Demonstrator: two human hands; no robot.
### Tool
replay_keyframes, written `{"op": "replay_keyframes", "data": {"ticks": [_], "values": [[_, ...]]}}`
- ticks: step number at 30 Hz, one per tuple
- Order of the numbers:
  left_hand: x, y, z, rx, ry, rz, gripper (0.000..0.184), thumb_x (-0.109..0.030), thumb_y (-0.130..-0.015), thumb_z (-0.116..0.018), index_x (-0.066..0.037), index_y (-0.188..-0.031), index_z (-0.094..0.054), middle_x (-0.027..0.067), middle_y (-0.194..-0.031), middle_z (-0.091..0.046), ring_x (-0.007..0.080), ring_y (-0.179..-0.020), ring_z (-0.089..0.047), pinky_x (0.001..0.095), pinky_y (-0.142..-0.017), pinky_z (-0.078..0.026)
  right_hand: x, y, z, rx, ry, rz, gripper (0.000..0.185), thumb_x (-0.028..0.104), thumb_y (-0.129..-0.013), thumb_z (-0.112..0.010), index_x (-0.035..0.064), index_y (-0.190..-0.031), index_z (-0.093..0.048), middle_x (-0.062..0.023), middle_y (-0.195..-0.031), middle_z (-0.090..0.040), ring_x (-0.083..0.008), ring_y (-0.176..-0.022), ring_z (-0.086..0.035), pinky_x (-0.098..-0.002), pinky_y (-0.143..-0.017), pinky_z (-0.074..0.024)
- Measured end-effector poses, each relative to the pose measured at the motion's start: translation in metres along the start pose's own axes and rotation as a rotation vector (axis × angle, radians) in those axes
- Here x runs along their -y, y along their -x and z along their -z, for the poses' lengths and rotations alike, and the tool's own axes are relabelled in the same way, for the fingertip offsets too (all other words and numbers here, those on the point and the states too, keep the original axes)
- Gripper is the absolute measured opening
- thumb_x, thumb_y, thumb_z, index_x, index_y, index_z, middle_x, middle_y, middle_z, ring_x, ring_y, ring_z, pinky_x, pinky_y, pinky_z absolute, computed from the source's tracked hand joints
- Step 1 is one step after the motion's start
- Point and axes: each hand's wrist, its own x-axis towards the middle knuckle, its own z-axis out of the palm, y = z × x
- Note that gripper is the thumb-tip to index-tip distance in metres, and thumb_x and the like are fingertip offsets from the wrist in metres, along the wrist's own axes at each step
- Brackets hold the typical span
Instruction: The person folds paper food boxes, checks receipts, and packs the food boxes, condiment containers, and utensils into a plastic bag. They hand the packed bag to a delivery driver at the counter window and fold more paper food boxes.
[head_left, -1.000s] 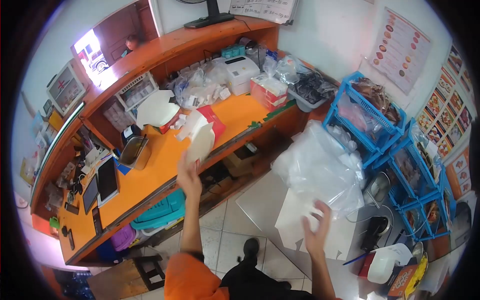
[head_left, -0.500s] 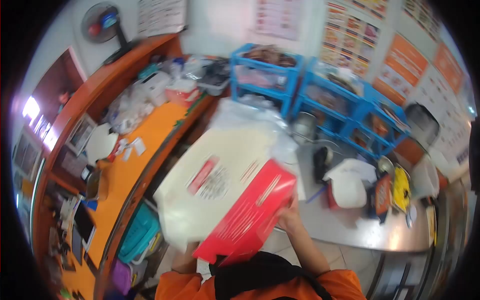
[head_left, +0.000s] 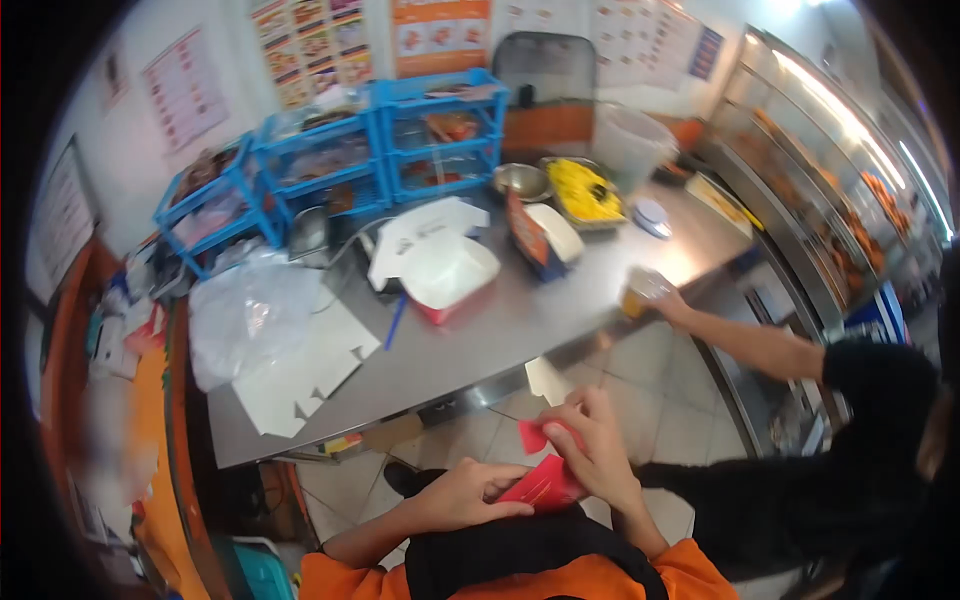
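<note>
Close to my body I hold a red cardboard food box point(head_left: 545, 487), partly folded, with a pale flap sticking up beyond it. My left hand point(head_left: 470, 492) grips its left side, thumb on the red face. The fingers of my right hand point(head_left: 592, 447) are bent around a red tab at its upper right. Both hands hide much of the box. On the steel table ahead stands an open red-and-white box point(head_left: 450, 275). A flat white cardboard sheet point(head_left: 305, 375) lies at the table's left, partly under clear plastic bags point(head_left: 255, 315).
At right, a co-worker's hand point(head_left: 672, 300) holds a clear cup at the steel table's point(head_left: 540, 325) edge. Blue racks point(head_left: 440, 135) line the back. A yellow bag point(head_left: 580, 190), an orange-and-black carton point(head_left: 545, 240) and a heated food cabinet point(head_left: 800, 190) stand rightward.
My view has swung right. The large cream-and-red cardboard has dropped lower, close to my body, and only a folded red part shows between my hands. A co-worker has come into view at right.
</note>
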Motion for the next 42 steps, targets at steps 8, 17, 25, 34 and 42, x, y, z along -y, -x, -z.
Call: {"op": "replay_keyframes", "data": {"ticks": [8,17,25,34,42], "values": [[0.020,-0.044,-0.024,0.384,0.443,0.018,0.043,-0.015,-0.097,-0.057,0.000,-0.136,-0.048,0.0070,-0.109,-0.066,0.0094,-0.098,-0.059,0.0259,-0.081,-0.049,-0.026,0.047,0.025,-0.011,0.361,-0.191,0.020,0.025,-0.091,-0.061,0.0064,-0.094,-0.066,-0.0089,-0.098,-0.048,-0.0228,-0.098,-0.044,-0.0333,-0.087,-0.0348],[0.044,-0.111,-0.007,0.557,0.609,0.154,0.040,-0.023,-0.097,-0.058,0.002,-0.127,-0.056,0.0067,-0.103,-0.068,0.0111,-0.084,-0.067,0.0224,-0.070,-0.056,-0.061,0.022,0.035,-0.005,-0.600,0.017,0.014,0.010,-0.074,-0.076,0.0031,-0.078,-0.065,-0.0046,-0.095,-0.042,-0.0170,-0.094,-0.043,-0.0296,-0.085,-0.0357],[0.035,-0.101,0.018,0.339,0.696,0.127,0.040,-0.018,-0.094,-0.060,0.008,-0.124,-0.057,0.0096,-0.100,-0.070,0.0127,-0.078,-0.069,0.0240,-0.068,-0.058,-0.073,0.010,0.033,-0.259,-0.916,-0.135,0.013,0.010,-0.077,-0.077,0.0021,-0.080,-0.067,-0.0024,-0.098,-0.043,-0.0139,-0.096,-0.044,-0.0271,-0.086,-0.0352],[0.031,-0.108,0.017,0.304,0.674,0.060,0.037,-0.017,-0.093,-0.062,0.009,-0.120,-0.060,0.0093,-0.097,-0.071,0.0091,-0.082,-0.066,0.0229,-0.075,-0.054,-0.053,0.002,0.038,-0.388,-0.037,-0.110,0.015,0.014,-0.071,-0.080,0.0091,-0.084,-0.074,-0.0035,-0.092,-0.045,-0.0193,-0.092,-0.045,-0.0311,-0.083,-0.0370],[0.004,-0.112,0.023,0.303,0.544,0.068,0.032,-0.017,-0.093,-0.062,0.006,-0.115,-0.062,0.0057,-0.092,-0.070,0.0075,-0.080,-0.064,0.0207,-0.073,-0.050,-0.075,0.007,0.055,-0.122,-0.227,-0.055,0.015,0.017,-0.072,-0.080,0.0073,-0.081,-0.072,-0.0018,-0.088,-0.049,-0.0197,-0.088,-0.046,-0.0329,-0.082,-0.0389]]}}
